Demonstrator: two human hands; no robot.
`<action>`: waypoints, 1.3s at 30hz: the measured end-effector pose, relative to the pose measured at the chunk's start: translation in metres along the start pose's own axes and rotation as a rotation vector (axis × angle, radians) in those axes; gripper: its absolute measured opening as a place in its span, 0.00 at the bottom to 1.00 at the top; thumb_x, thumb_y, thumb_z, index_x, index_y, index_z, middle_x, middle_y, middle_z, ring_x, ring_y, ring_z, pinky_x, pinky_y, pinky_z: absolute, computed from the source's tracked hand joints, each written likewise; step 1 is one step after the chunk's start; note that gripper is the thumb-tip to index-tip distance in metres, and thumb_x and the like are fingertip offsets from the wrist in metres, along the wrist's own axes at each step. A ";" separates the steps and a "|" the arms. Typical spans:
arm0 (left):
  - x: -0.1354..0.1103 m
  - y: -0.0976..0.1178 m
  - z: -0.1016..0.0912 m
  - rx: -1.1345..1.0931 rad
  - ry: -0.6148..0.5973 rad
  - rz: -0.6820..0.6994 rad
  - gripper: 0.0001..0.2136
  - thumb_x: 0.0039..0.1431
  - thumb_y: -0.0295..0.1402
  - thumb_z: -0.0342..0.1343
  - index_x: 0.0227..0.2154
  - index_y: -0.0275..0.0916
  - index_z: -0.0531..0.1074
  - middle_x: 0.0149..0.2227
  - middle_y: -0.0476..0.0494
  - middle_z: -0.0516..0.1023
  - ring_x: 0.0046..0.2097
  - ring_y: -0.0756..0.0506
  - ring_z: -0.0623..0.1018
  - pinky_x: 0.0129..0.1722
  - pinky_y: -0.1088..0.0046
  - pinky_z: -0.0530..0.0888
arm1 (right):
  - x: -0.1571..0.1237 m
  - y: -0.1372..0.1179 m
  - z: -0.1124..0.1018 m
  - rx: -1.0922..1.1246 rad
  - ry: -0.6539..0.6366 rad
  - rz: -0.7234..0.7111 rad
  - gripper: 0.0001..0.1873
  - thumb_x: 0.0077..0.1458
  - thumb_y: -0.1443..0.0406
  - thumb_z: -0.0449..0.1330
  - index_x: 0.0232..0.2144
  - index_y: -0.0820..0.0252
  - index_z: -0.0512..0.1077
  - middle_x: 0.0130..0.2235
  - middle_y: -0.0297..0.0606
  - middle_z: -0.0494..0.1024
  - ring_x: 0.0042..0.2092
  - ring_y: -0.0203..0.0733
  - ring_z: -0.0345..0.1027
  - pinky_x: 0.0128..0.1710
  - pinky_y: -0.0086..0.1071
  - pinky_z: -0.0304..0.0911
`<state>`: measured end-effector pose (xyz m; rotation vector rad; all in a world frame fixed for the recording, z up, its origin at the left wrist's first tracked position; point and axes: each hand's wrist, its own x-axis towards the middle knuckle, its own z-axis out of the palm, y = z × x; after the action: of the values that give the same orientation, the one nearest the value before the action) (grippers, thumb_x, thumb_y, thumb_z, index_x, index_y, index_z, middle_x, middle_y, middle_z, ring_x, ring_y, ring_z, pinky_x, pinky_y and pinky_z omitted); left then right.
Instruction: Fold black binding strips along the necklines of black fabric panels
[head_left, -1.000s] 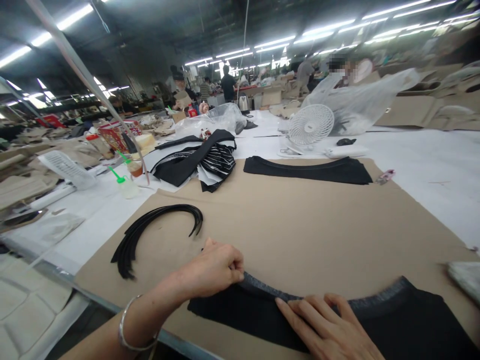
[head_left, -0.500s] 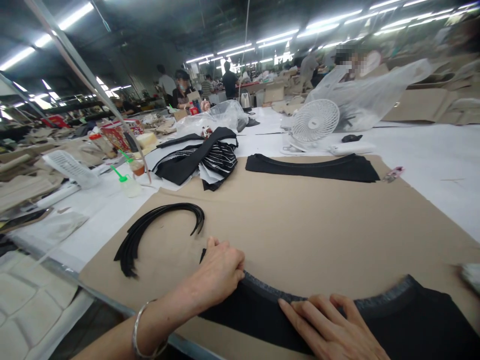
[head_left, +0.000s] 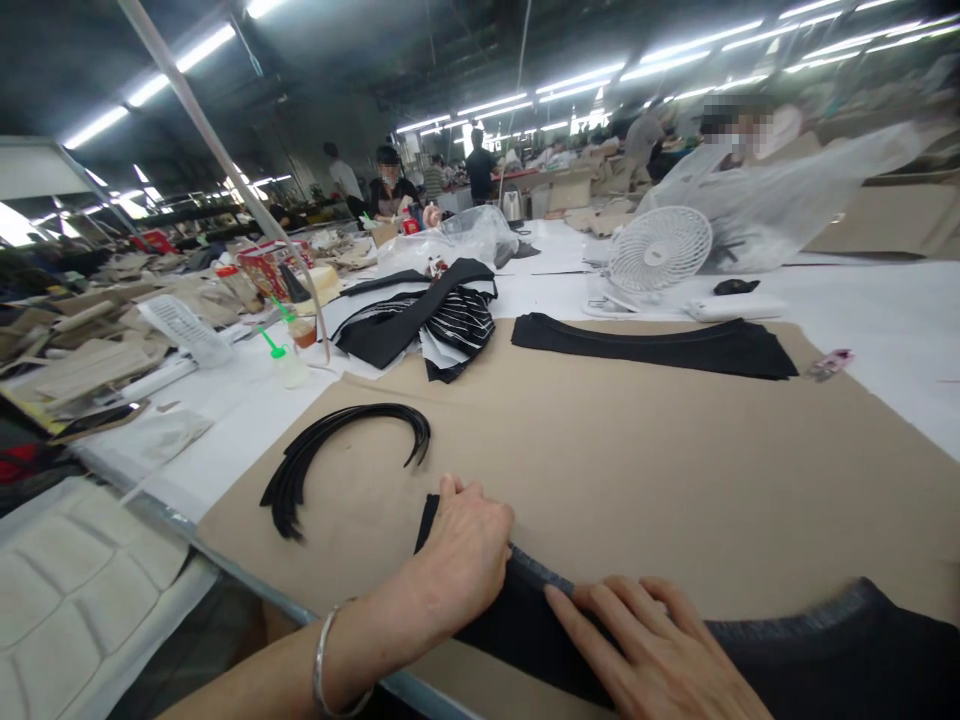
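Note:
A black fabric piece (head_left: pixel 540 640) with a curved, greyish upper edge lies along the near side of a brown sheet (head_left: pixel 637 470). My left hand (head_left: pixel 469 555), with a bangle at its wrist, is closed on that curved edge near the piece's left end; the fingertips are partly hidden. Flat on the cloth just to the right rests my right hand (head_left: pixel 645 640), fingers stretched out and its index fingertip by the edge strip. Beyond my left hand sits a bundle of curved black strips (head_left: pixel 360 418).
Another black piece (head_left: pixel 652 350) lies at the sheet's far edge, beside a pile of black and striped pieces (head_left: pixel 420 320). A white fan (head_left: pixel 660 250), a plastic bag (head_left: pixel 817 200) and green-tipped bottles (head_left: pixel 285 365) stand beyond. Several people are farther back.
The camera view has turned a little left, so the scene sits farther right. My right hand has slid left along the fabric's edge, closer to my left hand, which keeps its hold.

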<state>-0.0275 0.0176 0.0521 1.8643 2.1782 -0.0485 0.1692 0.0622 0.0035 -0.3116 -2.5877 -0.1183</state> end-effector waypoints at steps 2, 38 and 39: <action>-0.001 0.001 0.000 0.008 0.029 -0.029 0.02 0.53 0.27 0.56 0.31 0.37 0.72 0.31 0.40 0.78 0.41 0.38 0.74 0.45 0.57 0.59 | 0.010 -0.008 0.009 0.041 -0.021 -0.014 0.17 0.62 0.69 0.46 0.49 0.60 0.70 0.38 0.35 0.74 0.37 0.39 0.62 0.42 0.35 0.53; 0.003 -0.062 0.013 -0.422 0.158 -0.165 0.08 0.50 0.23 0.58 0.30 0.41 0.66 0.25 0.56 0.71 0.30 0.50 0.71 0.29 0.76 0.62 | 0.030 -0.016 0.039 -0.054 0.129 -0.036 0.20 0.66 0.71 0.38 0.41 0.63 0.70 0.30 0.33 0.67 0.32 0.38 0.57 0.36 0.39 0.50; 0.003 -0.062 0.013 -0.427 0.156 -0.168 0.08 0.50 0.23 0.58 0.30 0.41 0.66 0.25 0.56 0.71 0.30 0.50 0.71 0.29 0.76 0.62 | 0.030 -0.016 0.039 -0.059 0.132 -0.039 0.19 0.65 0.71 0.39 0.41 0.63 0.70 0.30 0.33 0.67 0.32 0.39 0.57 0.35 0.38 0.50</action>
<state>-0.0856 0.0076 0.0294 1.4890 2.2199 0.5033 0.1210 0.0581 -0.0155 -0.2661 -2.4633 -0.2219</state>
